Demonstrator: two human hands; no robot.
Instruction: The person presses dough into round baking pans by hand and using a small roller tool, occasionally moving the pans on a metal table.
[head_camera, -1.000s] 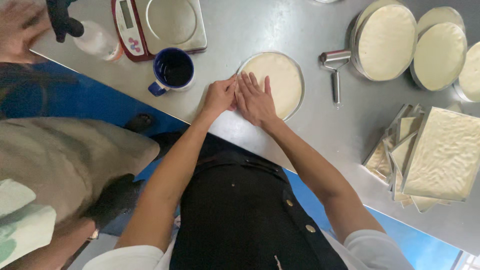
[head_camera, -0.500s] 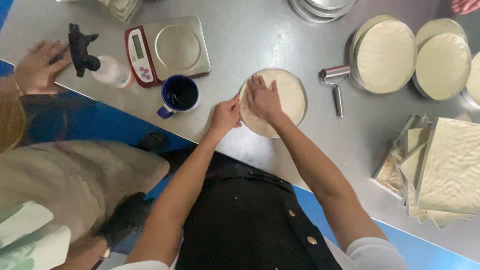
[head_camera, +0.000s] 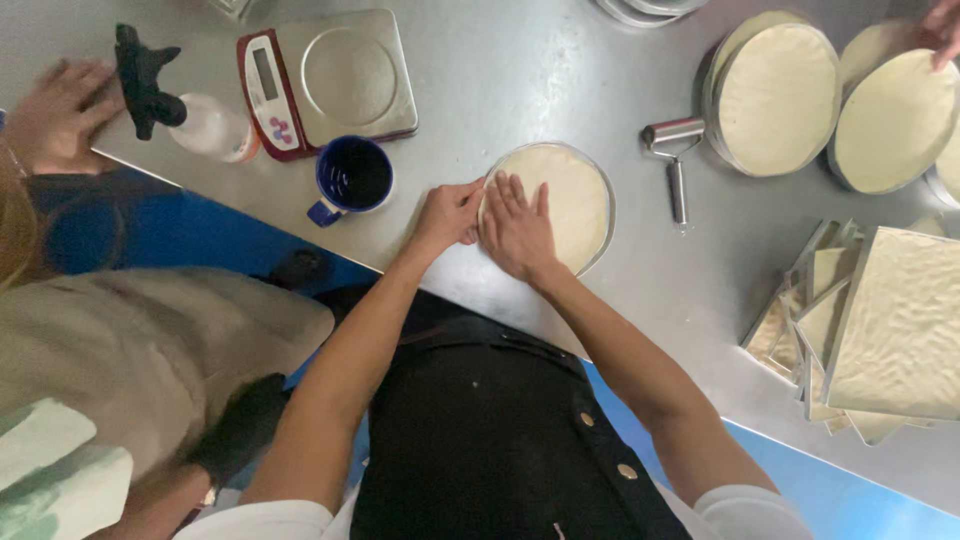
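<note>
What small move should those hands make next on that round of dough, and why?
Probably press along the near-left rim, then turn the round pan. The right hand lies flat on the dough and the left hand grips that edge; the far side looks untouched.
</note>
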